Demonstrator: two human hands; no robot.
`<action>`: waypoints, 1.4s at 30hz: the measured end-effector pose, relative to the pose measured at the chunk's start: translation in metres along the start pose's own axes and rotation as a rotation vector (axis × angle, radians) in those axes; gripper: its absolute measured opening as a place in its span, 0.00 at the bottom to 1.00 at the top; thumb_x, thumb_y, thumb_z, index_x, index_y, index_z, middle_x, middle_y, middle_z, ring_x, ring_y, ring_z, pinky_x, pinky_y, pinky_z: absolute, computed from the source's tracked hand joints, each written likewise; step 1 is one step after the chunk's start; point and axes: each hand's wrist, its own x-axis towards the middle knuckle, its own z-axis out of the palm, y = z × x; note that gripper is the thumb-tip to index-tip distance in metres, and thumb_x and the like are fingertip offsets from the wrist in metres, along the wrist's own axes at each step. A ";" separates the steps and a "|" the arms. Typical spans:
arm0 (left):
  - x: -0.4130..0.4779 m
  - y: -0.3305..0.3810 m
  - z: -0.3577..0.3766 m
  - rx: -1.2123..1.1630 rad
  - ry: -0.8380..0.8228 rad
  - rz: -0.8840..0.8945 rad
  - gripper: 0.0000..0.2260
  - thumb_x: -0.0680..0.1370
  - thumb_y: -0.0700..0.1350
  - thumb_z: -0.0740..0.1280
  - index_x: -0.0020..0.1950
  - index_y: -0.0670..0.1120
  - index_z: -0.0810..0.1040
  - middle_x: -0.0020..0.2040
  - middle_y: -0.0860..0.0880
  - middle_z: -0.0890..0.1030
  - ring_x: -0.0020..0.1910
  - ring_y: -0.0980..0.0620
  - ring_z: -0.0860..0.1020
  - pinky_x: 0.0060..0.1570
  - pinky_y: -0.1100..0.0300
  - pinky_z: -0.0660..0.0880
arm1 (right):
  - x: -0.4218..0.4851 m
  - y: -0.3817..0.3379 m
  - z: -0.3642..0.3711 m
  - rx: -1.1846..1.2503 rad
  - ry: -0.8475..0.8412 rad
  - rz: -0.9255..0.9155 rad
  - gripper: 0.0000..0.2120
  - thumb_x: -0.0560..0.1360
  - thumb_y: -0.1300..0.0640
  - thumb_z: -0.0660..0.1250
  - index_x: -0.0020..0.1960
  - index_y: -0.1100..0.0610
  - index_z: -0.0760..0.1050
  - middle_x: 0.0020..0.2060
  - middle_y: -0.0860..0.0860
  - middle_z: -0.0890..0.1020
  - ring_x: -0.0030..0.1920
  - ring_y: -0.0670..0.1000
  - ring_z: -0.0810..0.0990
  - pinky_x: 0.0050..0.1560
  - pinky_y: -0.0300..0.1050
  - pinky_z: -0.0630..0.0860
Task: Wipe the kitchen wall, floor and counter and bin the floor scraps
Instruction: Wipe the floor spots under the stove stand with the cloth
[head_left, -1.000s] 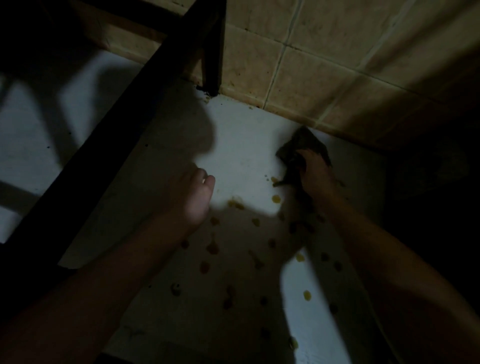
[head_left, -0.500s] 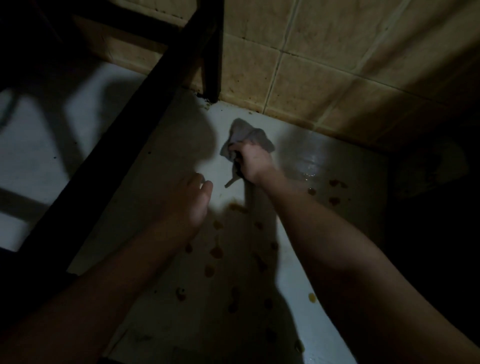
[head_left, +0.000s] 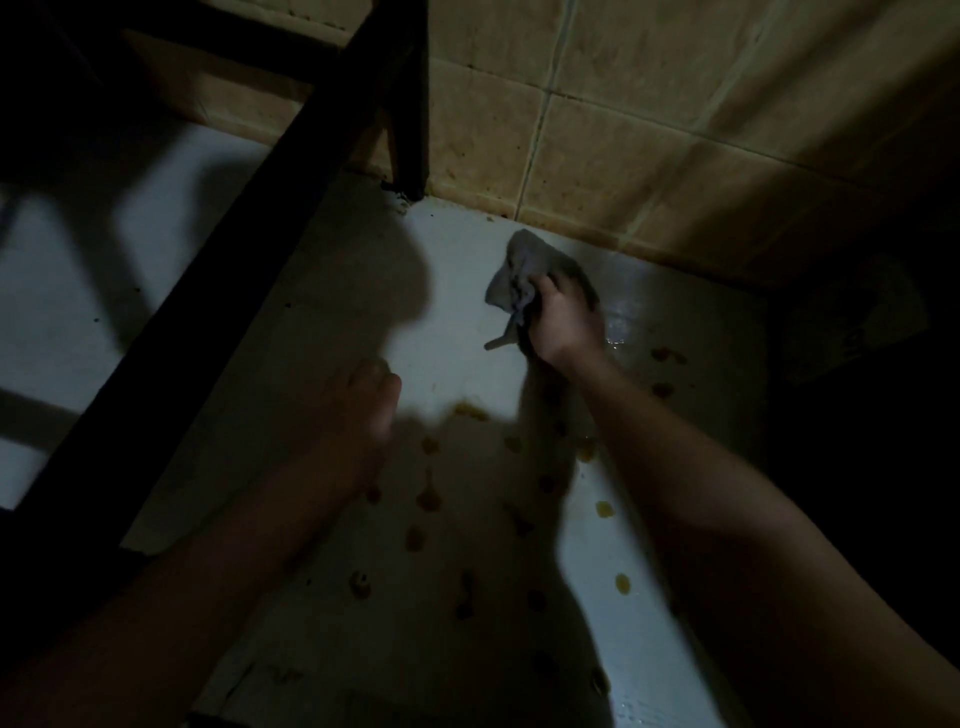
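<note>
White floor, yellow scraps; right hand grips grey cloth near wall; left hand apart, fingers relaxed.

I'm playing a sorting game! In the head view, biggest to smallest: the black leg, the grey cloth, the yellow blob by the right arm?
1. black leg
2. grey cloth, partly hidden under the right hand
3. yellow blob
</note>
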 end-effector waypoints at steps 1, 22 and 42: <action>-0.001 0.000 0.001 -0.005 0.002 0.006 0.18 0.78 0.42 0.61 0.69 0.46 0.66 0.69 0.44 0.64 0.66 0.44 0.65 0.64 0.51 0.65 | -0.003 0.012 -0.003 -0.016 0.033 0.042 0.25 0.76 0.54 0.62 0.72 0.50 0.62 0.73 0.53 0.62 0.74 0.57 0.57 0.72 0.62 0.54; -0.005 0.021 0.004 0.086 0.127 0.241 0.14 0.75 0.40 0.65 0.60 0.47 0.71 0.56 0.45 0.73 0.53 0.47 0.73 0.53 0.54 0.73 | -0.061 0.005 0.010 -0.086 0.046 0.011 0.27 0.75 0.59 0.61 0.72 0.50 0.62 0.69 0.55 0.67 0.67 0.64 0.63 0.68 0.55 0.63; -0.017 0.036 0.028 -0.006 0.120 0.154 0.12 0.77 0.40 0.62 0.60 0.43 0.73 0.54 0.43 0.75 0.53 0.43 0.74 0.54 0.47 0.74 | -0.109 0.110 -0.021 0.008 0.107 0.335 0.25 0.78 0.64 0.56 0.74 0.51 0.61 0.76 0.57 0.53 0.75 0.60 0.52 0.73 0.61 0.50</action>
